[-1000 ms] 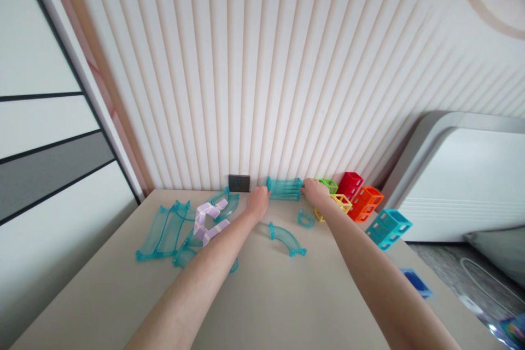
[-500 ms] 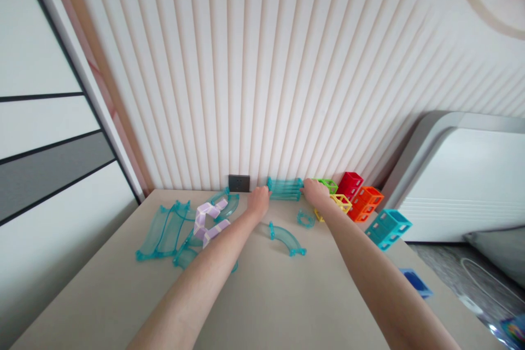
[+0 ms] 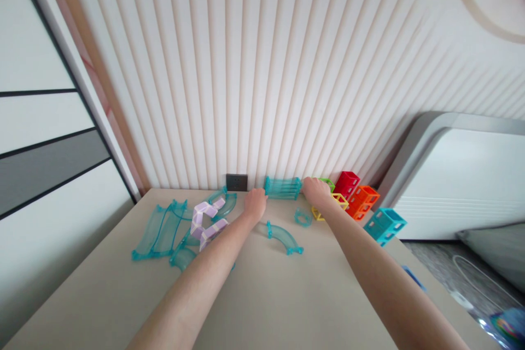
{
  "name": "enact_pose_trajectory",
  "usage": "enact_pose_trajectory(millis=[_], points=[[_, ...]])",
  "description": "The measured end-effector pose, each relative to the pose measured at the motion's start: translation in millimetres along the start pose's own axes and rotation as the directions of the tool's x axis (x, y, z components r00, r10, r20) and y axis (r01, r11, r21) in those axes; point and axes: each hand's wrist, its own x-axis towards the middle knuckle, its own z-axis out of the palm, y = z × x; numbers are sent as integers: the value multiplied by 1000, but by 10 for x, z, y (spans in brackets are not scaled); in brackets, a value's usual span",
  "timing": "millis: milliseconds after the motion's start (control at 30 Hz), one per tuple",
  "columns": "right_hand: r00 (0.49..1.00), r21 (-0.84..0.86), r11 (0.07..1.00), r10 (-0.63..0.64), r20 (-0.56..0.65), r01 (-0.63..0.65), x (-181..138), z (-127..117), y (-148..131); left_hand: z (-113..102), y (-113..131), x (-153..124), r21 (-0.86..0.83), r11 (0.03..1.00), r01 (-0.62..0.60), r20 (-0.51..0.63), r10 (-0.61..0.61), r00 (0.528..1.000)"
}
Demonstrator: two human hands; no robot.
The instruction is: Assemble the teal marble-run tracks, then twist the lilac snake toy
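1. Your left hand [image 3: 255,203] is at the left end of the teal track stack [image 3: 283,188], its fingers curled; you cannot tell from this view whether they clamp that end.
2. Your right hand [image 3: 316,191] is at the stack's right end, fingers bent toward it; their grip is hidden too.
3. The stack is between your hands at the back of the tabletop [image 3: 287,301], near the ribbed wall [image 3: 205,65].
4. In front of it, you have a small teal ring [image 3: 303,218] and, nearer you, a curved teal track [image 3: 284,235].
5. Left of your left forearm are a purple jointed toy [image 3: 198,220] and flat teal tracks [image 3: 164,232].
6. Beyond your right forearm are yellow [image 3: 340,200], green, red [image 3: 346,185] and orange blocks [image 3: 362,202], with a turquoise block [image 3: 384,225] nearer you.
7. Behind your left hand, a black socket [image 3: 237,182] sits on the wall.
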Motion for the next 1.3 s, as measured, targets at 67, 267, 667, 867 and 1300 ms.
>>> enact_pose_trajectory(millis=[67,267,667,867,1300], points=[[1000,-5,1000,3,-15,-3,-19,-31,5,23,-11,13,9,1000,-5,3,5,1000],[997,14,999,-39,-70,40,-203,-81,-84,12,-16,0,33,999,-35,-3,35,999],[952,179,947,-228,-206,266,-1345,376,-736,-549,-273,-1189,79,878,-472,-175,478,861],[968,207,959,-151,-198,192,-1461,661,-702,-622,-688,-2043,194,663,-723,-324,739,591],[976,288,937,-164,-144,200,-1431,933,-473,-898,-1168,-2061,105,751,-651,-565,584,583]])
